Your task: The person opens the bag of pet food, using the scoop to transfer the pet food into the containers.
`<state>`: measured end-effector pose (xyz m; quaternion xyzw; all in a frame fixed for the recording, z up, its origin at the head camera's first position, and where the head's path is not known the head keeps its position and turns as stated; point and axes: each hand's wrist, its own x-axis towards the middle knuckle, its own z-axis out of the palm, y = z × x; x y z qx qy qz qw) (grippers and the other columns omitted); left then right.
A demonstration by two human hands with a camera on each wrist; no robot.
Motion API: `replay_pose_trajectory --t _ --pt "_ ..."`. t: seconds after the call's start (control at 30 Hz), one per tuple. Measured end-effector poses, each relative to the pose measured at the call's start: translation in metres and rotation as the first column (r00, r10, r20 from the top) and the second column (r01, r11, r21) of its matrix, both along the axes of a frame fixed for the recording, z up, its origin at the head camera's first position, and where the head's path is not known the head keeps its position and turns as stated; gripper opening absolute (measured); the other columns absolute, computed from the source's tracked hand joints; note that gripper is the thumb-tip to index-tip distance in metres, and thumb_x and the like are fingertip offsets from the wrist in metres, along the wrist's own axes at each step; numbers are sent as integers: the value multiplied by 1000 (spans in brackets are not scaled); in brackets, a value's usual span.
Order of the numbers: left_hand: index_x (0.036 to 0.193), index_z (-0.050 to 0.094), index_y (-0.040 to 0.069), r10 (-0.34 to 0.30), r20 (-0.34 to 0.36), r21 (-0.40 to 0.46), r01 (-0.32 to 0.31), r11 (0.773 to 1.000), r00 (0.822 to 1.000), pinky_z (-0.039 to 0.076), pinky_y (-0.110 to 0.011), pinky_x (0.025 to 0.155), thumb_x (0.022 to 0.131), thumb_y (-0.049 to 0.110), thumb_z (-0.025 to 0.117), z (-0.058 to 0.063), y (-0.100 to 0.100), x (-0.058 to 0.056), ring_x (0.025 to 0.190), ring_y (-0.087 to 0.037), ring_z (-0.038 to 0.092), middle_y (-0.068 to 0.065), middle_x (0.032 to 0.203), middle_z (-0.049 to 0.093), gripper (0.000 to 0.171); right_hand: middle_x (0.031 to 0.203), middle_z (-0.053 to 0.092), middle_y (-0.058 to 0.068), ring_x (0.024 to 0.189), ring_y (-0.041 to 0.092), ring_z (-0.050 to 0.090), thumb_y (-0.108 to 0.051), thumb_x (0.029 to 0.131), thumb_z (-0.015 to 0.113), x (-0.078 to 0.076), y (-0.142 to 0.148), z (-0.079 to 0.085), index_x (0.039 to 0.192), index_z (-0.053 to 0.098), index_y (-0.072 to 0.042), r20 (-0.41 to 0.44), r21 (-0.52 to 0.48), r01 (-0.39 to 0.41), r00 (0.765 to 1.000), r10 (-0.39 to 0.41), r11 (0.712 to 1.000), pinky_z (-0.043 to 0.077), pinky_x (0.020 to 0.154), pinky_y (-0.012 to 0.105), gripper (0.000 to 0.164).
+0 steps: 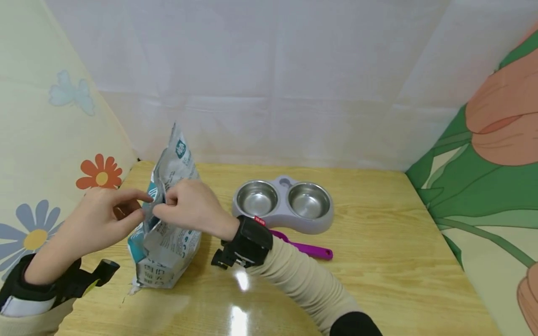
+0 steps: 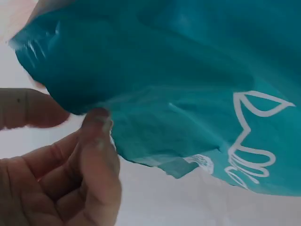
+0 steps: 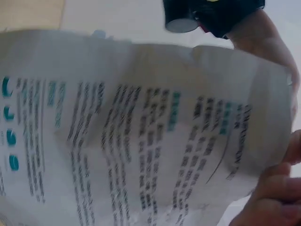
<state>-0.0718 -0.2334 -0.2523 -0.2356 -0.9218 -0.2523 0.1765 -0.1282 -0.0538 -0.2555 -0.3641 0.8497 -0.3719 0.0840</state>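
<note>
A printed bag (image 1: 164, 266) stands upright on the left part of the table. It is teal on one face and whitish with dense small text on the other. My left hand (image 1: 101, 219) pinches the bag's upper edge from the left between thumb and finger. In the left wrist view, the teal face (image 2: 141, 127) ends in an uneven edge at those fingertips. From the other side, my right hand (image 1: 193, 205) grips the top edge with curled fingers. The right wrist view has the text face (image 3: 141, 136) filling most of it. The bag's contents are hidden.
Right of the bag sits a grey double bowl stand (image 1: 283, 221) with two steel bowls. A purple handle (image 1: 313, 250) lies in front of it, its far end hidden behind my right wrist. A white sheet (image 1: 294, 84) hangs behind the wooden table (image 1: 378, 270); patterned panels flank both sides.
</note>
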Motion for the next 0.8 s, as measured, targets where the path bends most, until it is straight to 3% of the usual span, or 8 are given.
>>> replay_pose_trajectory --t 0.07,0.23,0.5,0.63,0.8 --pt "94 67 -3 -39 53 34 37 999 998 43 -16 48 72 -6 65 -1 -3 -3 54 3 48 12 64 57 22 44 31 -7 38 4 29 -22 83 59 -2 0 -1 50 39 -15 14 12 20 1000 -20 1000 21 39 14 40" --pt "108 62 -5 -51 178 63 40 997 983 48 -21 52 80 3 65 0 -5 -8 63 0 54 6 73 64 29 49 40 -8 42 4 37 -29 84 61 -9 -1 2 60 50 -15 0 76 39 999 -40 996 27 41 15 29" --pt "111 56 -10 56 277 -63 -41 997 959 43 -24 46 80 9 64 7 8 -16 55 -9 57 0 70 65 37 54 42 -7 46 5 40 -27 82 61 -19 -4 8 72 55 -16 -89 148 20 996 -7 989 30 42 16 16" --pt "108 57 -10 85 283 -74 -67 995 955 35 -25 39 81 9 61 8 13 -16 43 -6 47 3 59 58 32 57 43 -6 49 6 41 -22 82 63 -20 -6 9 71 53 -15 -100 169 20 995 -3 985 30 44 16 16" --pt "105 58 -8 109 207 -100 -90 991 972 28 -24 36 80 6 59 5 15 -15 36 -6 33 6 48 40 29 58 40 -5 48 6 38 -16 82 62 -18 -7 8 70 51 -13 -141 183 32 990 -6 982 26 43 16 16"
